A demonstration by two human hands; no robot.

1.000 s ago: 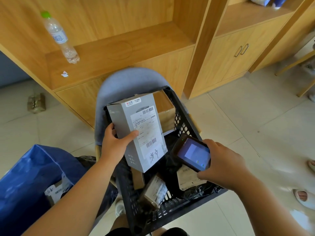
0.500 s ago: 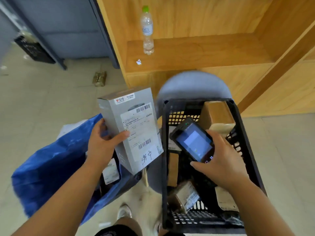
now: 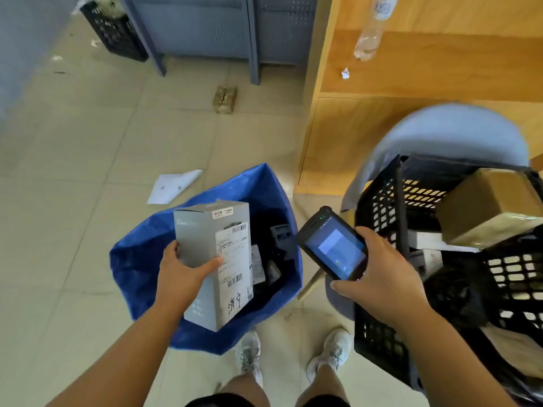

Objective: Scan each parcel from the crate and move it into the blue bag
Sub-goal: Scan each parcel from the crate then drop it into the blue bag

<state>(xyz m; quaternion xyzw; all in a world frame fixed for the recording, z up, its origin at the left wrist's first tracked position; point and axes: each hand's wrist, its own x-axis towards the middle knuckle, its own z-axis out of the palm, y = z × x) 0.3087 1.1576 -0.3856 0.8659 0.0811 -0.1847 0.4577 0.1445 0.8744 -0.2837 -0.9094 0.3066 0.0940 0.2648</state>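
Observation:
My left hand (image 3: 183,277) grips a tall grey box parcel (image 3: 214,248) with a white shipping label, holding it upright over the open mouth of the blue bag (image 3: 141,254) on the floor. Several dark and labelled parcels lie inside the bag. My right hand (image 3: 379,277) holds a black handheld scanner (image 3: 332,248) with its screen lit, between the bag and the black crate (image 3: 379,207). The crate stands on a grey-blue chair (image 3: 440,133) at the right and holds a brown cardboard box (image 3: 487,207) and other parcels.
A wooden cabinet (image 3: 411,71) with a water bottle (image 3: 370,30) stands behind the chair. A small taped parcel (image 3: 225,99) and a folded white paper (image 3: 173,186) lie on the tiled floor. Grey shelving legs and another black crate (image 3: 114,27) are at the back left. My feet (image 3: 293,356) stand below.
My left hand has carried the grey box leftward from above the crate to over the blue bag. My view has swung left. The scanner has stayed in my right hand.

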